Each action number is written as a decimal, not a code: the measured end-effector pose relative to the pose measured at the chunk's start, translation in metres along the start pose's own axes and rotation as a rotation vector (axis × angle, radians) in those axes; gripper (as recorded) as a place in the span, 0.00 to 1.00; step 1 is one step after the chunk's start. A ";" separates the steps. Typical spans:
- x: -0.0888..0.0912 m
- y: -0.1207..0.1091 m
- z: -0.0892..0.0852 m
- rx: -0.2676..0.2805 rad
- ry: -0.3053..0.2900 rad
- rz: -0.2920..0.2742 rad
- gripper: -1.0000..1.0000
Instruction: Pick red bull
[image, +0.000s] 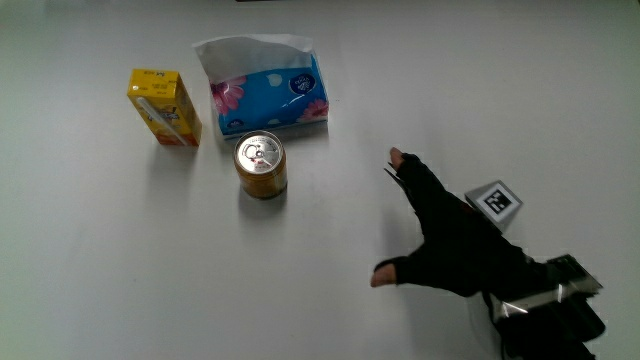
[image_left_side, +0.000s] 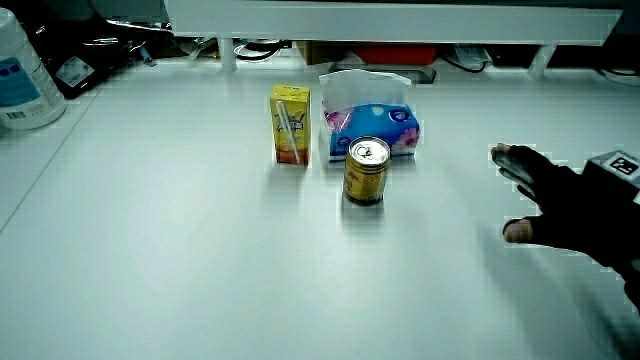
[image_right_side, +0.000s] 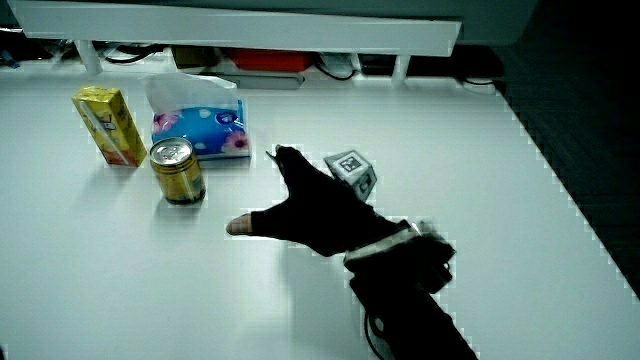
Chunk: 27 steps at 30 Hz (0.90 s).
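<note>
Hovering low over the bare white table (image: 120, 290), the gloved hands part of the scene is a single black-gloved hand (image: 450, 240) with its fingers spread and relaxed, holding nothing. Thumb and forefinger point apart, and the bare fingertips (image: 398, 156) show past the cut-off glove. A small patterned cube (image: 495, 201) sits on the back of the hand, and the forearm (image: 550, 310) runs toward the person's edge of the table.

The gold can (image: 261, 165), the task's drink, stands upright on the table with its silver lid and pull tab facing up. It is well apart from the hand, with open table between them. Its label cannot be read in any view, so the brand is only likely.

Just beside the can, a little farther from the person, lies a blue tissue pack (image: 268, 95) with pink flowers and a white tissue sticking out of it. A yellow juice carton (image: 164, 107) stands upright near the pack and the can, touching neither.

In a side view, a white bottle (image_left_side: 22, 75) with a blue label stands at the table's edge, well apart from the other things.
</note>
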<state>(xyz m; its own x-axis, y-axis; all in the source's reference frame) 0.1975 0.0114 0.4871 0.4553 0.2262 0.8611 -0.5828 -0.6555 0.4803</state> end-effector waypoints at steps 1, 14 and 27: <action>-0.002 0.005 -0.001 -0.001 -0.006 -0.029 0.50; -0.016 0.071 -0.029 -0.029 0.126 0.121 0.50; -0.005 0.115 -0.055 -0.007 0.198 0.133 0.50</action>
<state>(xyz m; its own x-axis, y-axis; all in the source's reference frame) 0.0911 -0.0259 0.5473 0.2343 0.2755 0.9323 -0.6335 -0.6842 0.3614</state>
